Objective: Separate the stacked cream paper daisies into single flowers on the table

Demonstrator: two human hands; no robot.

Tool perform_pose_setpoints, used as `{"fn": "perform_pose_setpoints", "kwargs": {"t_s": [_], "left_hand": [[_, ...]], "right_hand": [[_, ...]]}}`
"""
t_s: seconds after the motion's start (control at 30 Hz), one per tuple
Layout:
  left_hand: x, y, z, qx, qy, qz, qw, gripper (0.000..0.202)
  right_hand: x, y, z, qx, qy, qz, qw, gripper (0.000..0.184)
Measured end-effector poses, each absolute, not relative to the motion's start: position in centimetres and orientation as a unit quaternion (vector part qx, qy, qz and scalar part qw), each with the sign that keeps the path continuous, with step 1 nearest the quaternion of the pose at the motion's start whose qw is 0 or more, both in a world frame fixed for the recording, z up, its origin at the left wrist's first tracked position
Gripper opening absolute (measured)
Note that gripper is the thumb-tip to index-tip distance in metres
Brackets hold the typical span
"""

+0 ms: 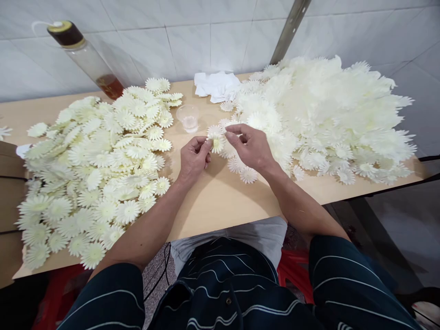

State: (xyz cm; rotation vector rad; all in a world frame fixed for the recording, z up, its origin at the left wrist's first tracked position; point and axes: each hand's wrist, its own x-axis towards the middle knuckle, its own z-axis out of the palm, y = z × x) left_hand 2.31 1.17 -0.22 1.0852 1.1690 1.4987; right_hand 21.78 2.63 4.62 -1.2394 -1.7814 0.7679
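Observation:
My left hand (195, 158) is closed, thumb and forefinger pinching the edge of a pale cream artificial flower head (217, 145) above the table. Just right of it, my right hand (252, 145) has its thumb and forefinger tips close together in a pinch; whatever is between them is too small to make out. Loose white flower heads (248, 174) lie beneath and beside my right hand. A small clear plastic cup (189, 118) stands on the table beyond my left hand.
A large heap of cream flower heads (99, 160) covers the left side. Another heap of whiter petal pieces (319, 114) fills the right. Crumpled white tissue (217, 86) and a bottle of amber liquid (91, 62) sit near the tiled wall. The wooden table (209, 206) ends before my lap.

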Motion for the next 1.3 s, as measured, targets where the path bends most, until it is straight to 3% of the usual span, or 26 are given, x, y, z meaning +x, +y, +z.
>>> {"fn": "perform_pose_setpoints", "kwargs": {"t_s": [0.1, 0.4, 0.73, 1.3], "left_hand": [[2.4, 1.1, -0.3, 0.454, 0.467, 0.605, 0.457, 0.052], [2.6, 1.0, -0.7, 0.499, 0.446, 0.625, 0.402, 0.059], [2.4, 0.5, -1.1, 0.554, 0.469, 0.613, 0.311, 0.052], [2.2, 0.7, -1.3, 0.536, 0.45, 0.604, 0.381, 0.054]], "right_hand": [[21.3, 2.7, 4.3, -0.481, -0.71, 0.362, 0.365, 0.073], [20.8, 2.7, 4.9, -0.455, -0.717, 0.402, 0.341, 0.071], [20.8, 2.6, 5.0, -0.469, -0.71, 0.405, 0.335, 0.073], [21.3, 2.8, 5.4, -0.503, -0.714, 0.359, 0.33, 0.057]]}}
